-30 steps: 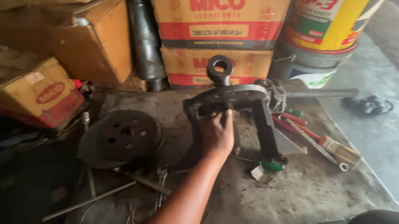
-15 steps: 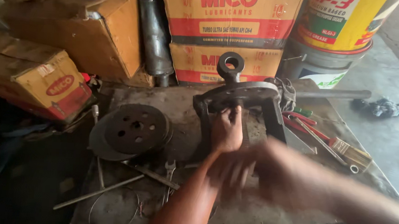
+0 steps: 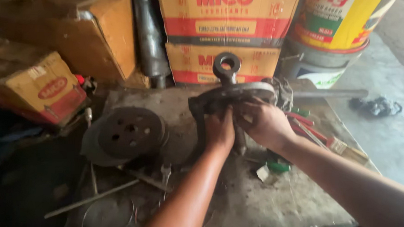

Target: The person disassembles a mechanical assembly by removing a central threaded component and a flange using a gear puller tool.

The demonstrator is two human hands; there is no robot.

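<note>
Both hands are on the dark metal puller frame (image 3: pixel 226 98), which stands upright near the middle of the table (image 3: pixel 271 204), toward its back edge, its ring-headed screw (image 3: pixel 226 66) rising above the crossbar. The left hand (image 3: pixel 219 130) has its grip wrapped around the lower part of the frame, between the legs; the right hand (image 3: pixel 261 123) is pressed closed on the right side of the crossbar — what exactly the fingers pinch is hidden.

As far as can be judged, the work on the frame is mid-way: it is steadied and held, but nothing looks taken off it or set aside yet. The round perforated disc (image 3: pixel 129 132) lies apart toward the table's left edge, untouched, with loose rods (image 3: pixel 91 197) in front of it. Red-handled tools (image 3: pixel 303 123) and a brush (image 3: pixel 343 148) lie along the right edge, also untouched.
</note>
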